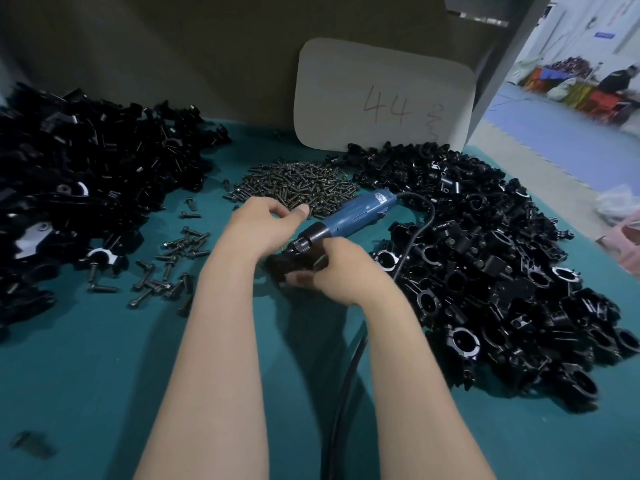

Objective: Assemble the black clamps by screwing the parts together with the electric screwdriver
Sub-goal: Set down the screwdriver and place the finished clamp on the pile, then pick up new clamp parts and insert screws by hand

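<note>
Two hands at mid-table. Your right hand [332, 277] grips black clamp [282, 266], right at nose of blue electric screwdriver [349, 213]. Your left hand [265, 216] sits curled, thumb to fingertips, at edge of screw pile [294, 183]; cannot tell if it holds anything.

The right hand [334, 277] covers most of the clamp [281, 266], and the screwdriver [348, 214] tip is hidden there. Whether the left hand [265, 220] holds anything is unclear. The left pile [86, 161] and the cord [342, 393] run off-frame.
</note>
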`<state>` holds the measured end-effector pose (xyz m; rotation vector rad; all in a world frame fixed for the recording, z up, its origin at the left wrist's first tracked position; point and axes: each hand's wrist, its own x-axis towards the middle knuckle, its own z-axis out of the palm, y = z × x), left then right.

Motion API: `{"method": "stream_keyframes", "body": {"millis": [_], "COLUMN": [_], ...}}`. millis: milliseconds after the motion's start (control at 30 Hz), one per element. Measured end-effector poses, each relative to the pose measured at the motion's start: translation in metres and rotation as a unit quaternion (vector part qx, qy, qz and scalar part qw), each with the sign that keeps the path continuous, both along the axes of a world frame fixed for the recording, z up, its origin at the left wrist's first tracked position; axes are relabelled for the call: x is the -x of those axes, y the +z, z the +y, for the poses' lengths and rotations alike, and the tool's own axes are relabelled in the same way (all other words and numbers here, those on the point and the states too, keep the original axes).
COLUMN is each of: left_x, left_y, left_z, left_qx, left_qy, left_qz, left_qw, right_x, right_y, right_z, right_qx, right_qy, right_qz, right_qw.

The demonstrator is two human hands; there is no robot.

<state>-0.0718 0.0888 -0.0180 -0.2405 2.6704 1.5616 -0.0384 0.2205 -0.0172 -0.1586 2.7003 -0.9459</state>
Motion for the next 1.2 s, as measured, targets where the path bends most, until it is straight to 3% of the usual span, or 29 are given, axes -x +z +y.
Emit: {"method": "stream_keyframes", "body": {"millis": [100,233,433,567,700,800,967,1067,1200], "left_x": [-0.003,-0.01,-0.009,-0.014,-0.024,-0.027,-0.02,-0.017,-0.008], "left_y": [0.01,0.019,0.031,0.035,0.032,0.025,0.023,0.023,0.031], "left_z": [0.008,0.04,0.119,0.186,0.232,0.249,0.251,0.235,0.188], "left_qx": [-0.032,-0.14,-0.226,-0.173,-0.029,0.055,0.072,-0.014,-0.16], "left_qy": [-0.026,-0.079,-0.139,-0.155,-0.19,-0.21,-0.222,-0.196,-0.066], "left_qz": [0.023,0.06,0.066,0.077,0.117,0.133,0.113,0.124,0.136], "left_qw": [0.999,0.985,0.962,0.97,0.974,0.967,0.966,0.973,0.975], "right_x": [0.0,0.001,-0.024,-0.039,-0.05,-0.053,-0.052,-0.052,-0.036], "right_y": [0.01,0.017,0.026,0.028,0.02,0.012,0.011,0.013,0.025], "right_z": [0.015,0.035,0.092,0.138,0.17,0.179,0.174,0.16,0.115], "right_qx": [0.103,0.124,0.127,0.065,0.041,0.037,0.049,0.072,0.129], "right_qy": [-0.076,-0.21,-0.256,-0.378,-0.454,-0.459,-0.445,-0.418,-0.336], "right_qz": [0.048,0.161,0.204,0.254,0.205,0.198,0.217,0.238,0.279], "right_qw": [0.991,0.956,0.936,0.888,0.866,0.865,0.867,0.874,0.89]}}
